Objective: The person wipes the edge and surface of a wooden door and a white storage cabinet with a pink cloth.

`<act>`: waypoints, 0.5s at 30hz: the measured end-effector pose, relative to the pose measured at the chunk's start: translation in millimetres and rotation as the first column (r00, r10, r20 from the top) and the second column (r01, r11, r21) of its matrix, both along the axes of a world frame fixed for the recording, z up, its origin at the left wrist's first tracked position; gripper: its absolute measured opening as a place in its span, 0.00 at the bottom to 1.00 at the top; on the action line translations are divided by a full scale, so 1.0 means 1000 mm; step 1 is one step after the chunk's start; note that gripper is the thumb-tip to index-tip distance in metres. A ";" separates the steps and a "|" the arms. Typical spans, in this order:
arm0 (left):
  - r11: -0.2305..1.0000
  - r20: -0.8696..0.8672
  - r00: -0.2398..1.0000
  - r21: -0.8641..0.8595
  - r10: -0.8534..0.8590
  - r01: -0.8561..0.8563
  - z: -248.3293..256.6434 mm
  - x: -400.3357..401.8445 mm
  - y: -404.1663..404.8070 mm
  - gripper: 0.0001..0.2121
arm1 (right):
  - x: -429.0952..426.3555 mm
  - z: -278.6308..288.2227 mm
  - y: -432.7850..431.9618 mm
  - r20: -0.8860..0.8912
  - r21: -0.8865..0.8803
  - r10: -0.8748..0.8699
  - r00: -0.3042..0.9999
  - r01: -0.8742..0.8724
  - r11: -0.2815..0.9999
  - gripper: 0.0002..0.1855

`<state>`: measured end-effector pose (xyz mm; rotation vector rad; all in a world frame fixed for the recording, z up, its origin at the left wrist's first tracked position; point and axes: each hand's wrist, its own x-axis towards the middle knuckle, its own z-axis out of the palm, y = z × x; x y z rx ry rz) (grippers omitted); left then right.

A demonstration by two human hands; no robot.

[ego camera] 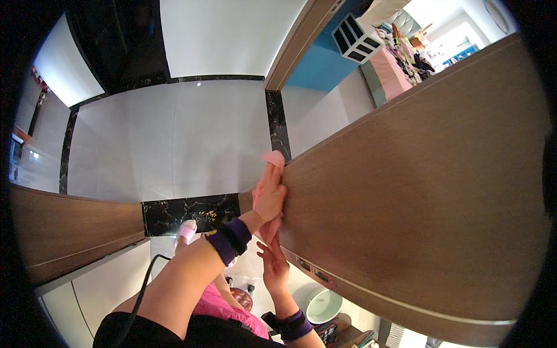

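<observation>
My left hand (270,201) presses a pink cloth (272,228) against the edge of a brown wooden door (404,187). One end of the cloth sticks out blurred beyond the fingertips; the other hangs toward my right hand (276,269). That hand is lower down, palm partly up and fingers apart. Its fingertips are at the cloth's lower end, and whether they touch it is unclear. Each wrist wears a dark purple band. Metal latch plates (313,272) are set into the door's edge near my right hand.
A black marble threshold (191,213) crosses the doorway beside my slippered foot (187,230). A pale green basin (324,306) and a round brown stool seat (241,299) stand below. Beyond the door are a white slatted box (359,39) and a bed with heaped clothes (404,52). A black cable (145,278) runs along my left arm.
</observation>
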<state>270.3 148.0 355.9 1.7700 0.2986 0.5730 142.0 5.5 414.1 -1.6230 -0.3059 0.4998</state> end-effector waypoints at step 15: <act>0.367 -0.368 0.927 -0.874 -0.074 -0.318 -0.127 -0.058 -0.080 0.30 | -0.050 -0.041 -0.075 -0.249 -0.198 -0.067 0.966 0.017 0.980 0.23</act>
